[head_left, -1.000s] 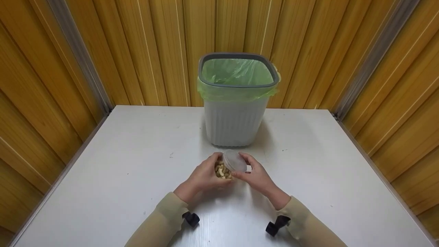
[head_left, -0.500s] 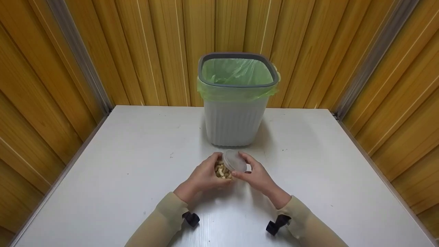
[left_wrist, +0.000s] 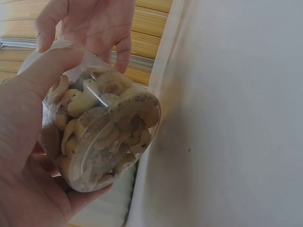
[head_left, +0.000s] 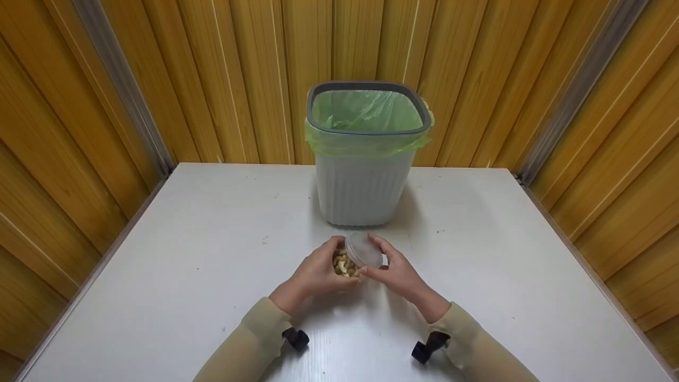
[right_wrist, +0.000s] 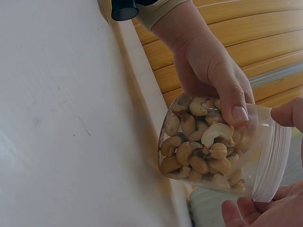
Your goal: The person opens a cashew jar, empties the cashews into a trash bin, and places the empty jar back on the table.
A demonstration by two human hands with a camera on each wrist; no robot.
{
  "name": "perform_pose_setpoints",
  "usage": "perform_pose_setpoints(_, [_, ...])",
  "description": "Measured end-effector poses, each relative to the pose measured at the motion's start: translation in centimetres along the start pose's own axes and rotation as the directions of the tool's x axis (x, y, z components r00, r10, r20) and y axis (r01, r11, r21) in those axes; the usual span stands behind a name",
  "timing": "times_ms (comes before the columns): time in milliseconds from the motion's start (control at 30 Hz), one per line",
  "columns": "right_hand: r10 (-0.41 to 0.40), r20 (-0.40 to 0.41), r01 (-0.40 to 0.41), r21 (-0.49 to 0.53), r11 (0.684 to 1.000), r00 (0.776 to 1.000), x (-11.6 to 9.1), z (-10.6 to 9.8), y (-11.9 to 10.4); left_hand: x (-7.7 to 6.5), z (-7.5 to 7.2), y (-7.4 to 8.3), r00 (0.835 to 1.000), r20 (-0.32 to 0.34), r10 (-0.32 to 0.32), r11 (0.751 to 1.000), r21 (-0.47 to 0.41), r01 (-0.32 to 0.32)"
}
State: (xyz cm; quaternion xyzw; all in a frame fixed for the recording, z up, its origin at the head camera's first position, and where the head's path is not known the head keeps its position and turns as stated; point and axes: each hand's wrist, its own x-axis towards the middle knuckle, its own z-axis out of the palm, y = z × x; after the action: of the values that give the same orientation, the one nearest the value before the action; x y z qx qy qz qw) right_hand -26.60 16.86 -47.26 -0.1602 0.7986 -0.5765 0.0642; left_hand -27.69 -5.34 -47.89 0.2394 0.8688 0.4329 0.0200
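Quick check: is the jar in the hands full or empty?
Mostly full: in the right wrist view, cashews take up most of the clear jar, with a gap below the lid.

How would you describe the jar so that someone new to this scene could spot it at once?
Towards the back of the white table stands a bin with a green liner. Nearer is the jar: the left hand grips its body, the right hand its lid. Unlike the bin, it is clear, with cashews showing inside.
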Motion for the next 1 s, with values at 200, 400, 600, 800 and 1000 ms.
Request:
perform_pose_setpoints(200, [0.012,0.036,-0.013,0.036,0.999,0.999,-0.18,-0.02,-0.19,0.04,-0.04,0.00,1.000,-0.004,-0.008,1.000,-0.012,0.008])
perform_pose_setpoints(400, [0.054,-0.039,-0.054,0.014,0.998,0.998,-0.14,0.21,-0.44,0.10,-0.08,-0.01,1.000,-0.010,-0.020,1.000,-0.012,0.020])
perform_pose_setpoints(600, [0.077,-0.132,-0.084,-0.046,0.995,0.988,-0.17,0.43,-0.65,0.01,-0.11,0.03,1.000,-0.017,-0.022,1.000,-0.012,0.021])
perform_pose_setpoints(800, [0.079,-0.153,-0.087,-0.043,0.995,0.985,-0.24,0.57,-0.78,0.02,-0.07,-0.04,1.000,-0.016,-0.019,1.000,-0.007,0.019])
perform_pose_setpoints(1000, [0.072,-0.131,-0.075,-0.021,0.997,0.989,-0.27,0.49,-0.77,0.03,-0.11,-0.02,1.000,-0.019,-0.016,1.000,-0.005,0.016])
